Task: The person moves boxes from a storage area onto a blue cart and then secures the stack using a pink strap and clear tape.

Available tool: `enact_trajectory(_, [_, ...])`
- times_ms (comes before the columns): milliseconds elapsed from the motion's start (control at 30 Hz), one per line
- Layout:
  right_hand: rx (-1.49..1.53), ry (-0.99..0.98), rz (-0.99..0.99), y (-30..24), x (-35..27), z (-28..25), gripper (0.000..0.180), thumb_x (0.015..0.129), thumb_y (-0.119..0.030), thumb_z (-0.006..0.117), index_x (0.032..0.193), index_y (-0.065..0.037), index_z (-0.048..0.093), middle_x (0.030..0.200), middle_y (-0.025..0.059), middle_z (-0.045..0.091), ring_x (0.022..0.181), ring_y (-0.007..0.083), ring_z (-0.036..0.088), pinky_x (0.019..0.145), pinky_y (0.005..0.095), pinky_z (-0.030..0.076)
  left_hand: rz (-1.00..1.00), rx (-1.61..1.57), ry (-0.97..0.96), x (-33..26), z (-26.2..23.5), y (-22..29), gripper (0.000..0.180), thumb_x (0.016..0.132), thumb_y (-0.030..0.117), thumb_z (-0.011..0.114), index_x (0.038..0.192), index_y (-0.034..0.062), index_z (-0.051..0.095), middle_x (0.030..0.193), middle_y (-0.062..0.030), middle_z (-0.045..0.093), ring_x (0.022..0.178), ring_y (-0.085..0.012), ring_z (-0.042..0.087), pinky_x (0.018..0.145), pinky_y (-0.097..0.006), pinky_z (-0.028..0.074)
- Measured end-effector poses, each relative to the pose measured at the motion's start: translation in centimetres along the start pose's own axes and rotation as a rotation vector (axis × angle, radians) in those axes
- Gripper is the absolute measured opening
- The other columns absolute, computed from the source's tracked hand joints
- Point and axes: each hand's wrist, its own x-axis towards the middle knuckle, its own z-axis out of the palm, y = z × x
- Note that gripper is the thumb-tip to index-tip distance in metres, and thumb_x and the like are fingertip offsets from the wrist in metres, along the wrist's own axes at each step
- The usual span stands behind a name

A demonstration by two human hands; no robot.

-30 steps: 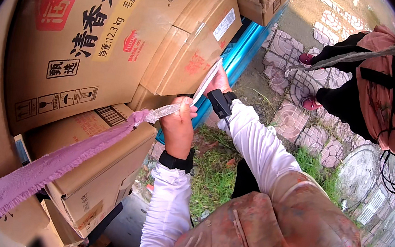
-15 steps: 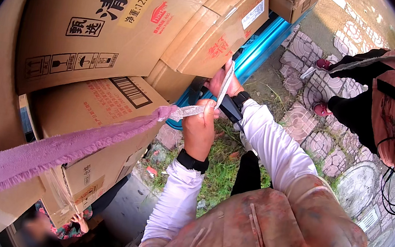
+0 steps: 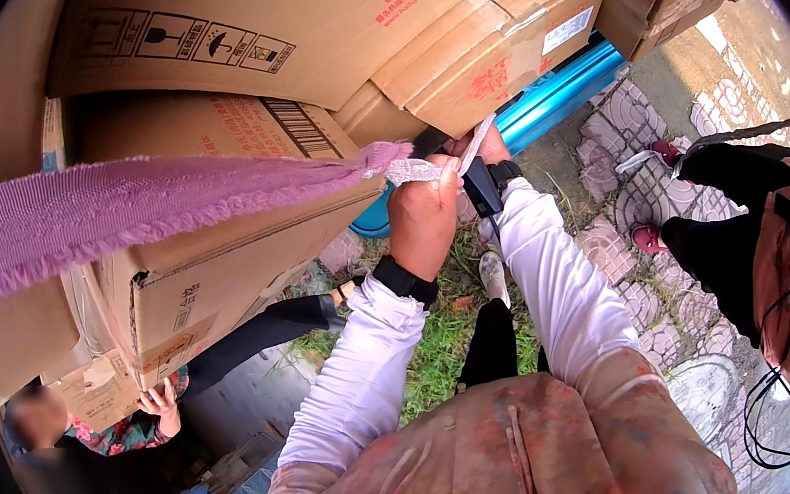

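My left hand is closed around a white strap, close to where it is knotted to a wide purple cloth band. The band stretches taut from the left edge, across the front of a cardboard box. My right hand is just beyond the left one, beside a blue metal rail. It is curled against the upper run of the white strap, its fingertips mostly hidden by the strap and my left hand. Above both hands, a large cardboard box leans over the lower one.
At the lower left a person's hand supports a box corner. On the right another person in black trousers stands on patterned paving, near a hanging black cable. Grass grows below my hands.
The view has shifted, so boxes and hands sit farther right. Both hands stay at the strap, now closer together. The person at lower left shows more, with a leg now visible.
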Motion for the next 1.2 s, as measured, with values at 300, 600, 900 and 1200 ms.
enact_trajectory(300, [-1.319, -0.414, 0.439, 1.2, -12.8, -2.1, 0.031, 0.083, -0.036, 0.062, 0.081, -0.005, 0.064, 0.066, 0.0041, 0.061, 0.05, 0.0111, 0.051, 0.046, 0.027, 0.042, 0.002, 0.172, 0.049, -1.1, -0.2, -1.0, 0.024, 0.091, 0.02, 0.051, 0.084, -0.0004, 0.061, 0.059, -0.0106, 0.06, 0.053, -0.0201, 0.06, 0.051, -0.032, 0.046])
enact_trajectory(600, [-1.406, -0.744, -0.639, 4.7, -6.4, 2.8, 0.028, 0.084, -0.015, 0.061, 0.11, -0.004, 0.059, 0.1, 0.0077, 0.062, 0.094, 0.018, 0.06, 0.082, 0.0296, 0.048, 0.052, 0.559, 0.024, -2.6, -2.5, -4.0, 0.028, 0.091, 0.023, 0.051, 0.08, 0.0004, 0.062, 0.065, -0.0174, 0.059, 0.061, -0.0382, 0.057, 0.055, -0.044, 0.043])
enact_trajectory(900, [-0.188, -0.223, 0.301, 8.7, -8.3, 2.9, 0.023, 0.095, -0.018, 0.048, 0.111, -0.003, 0.053, 0.098, 0.0074, 0.061, 0.089, 0.0193, 0.059, 0.082, 0.0347, 0.049, -0.156, 0.504, -0.058, -2.4, -2.8, -8.3, 0.026, 0.09, 0.024, 0.047, 0.081, 0.0037, 0.059, 0.071, -0.0185, 0.06, 0.07, -0.0382, 0.058, 0.062, -0.047, 0.043])
enact_trajectory(1200, [-0.057, -0.08, 0.492, 11.8, -5.0, 1.8, 0.039, 0.098, -0.033, 0.032, 0.112, -0.002, 0.051, 0.113, 0.0143, 0.058, 0.102, 0.0255, 0.057, 0.092, 0.0408, 0.043, -0.121, 0.516, -0.003, -0.4, -0.9, -11.7, 0.023, 0.089, 0.022, 0.047, 0.089, 0.0038, 0.061, 0.083, -0.0191, 0.062, 0.078, -0.0392, 0.058, 0.068, -0.046, 0.044])
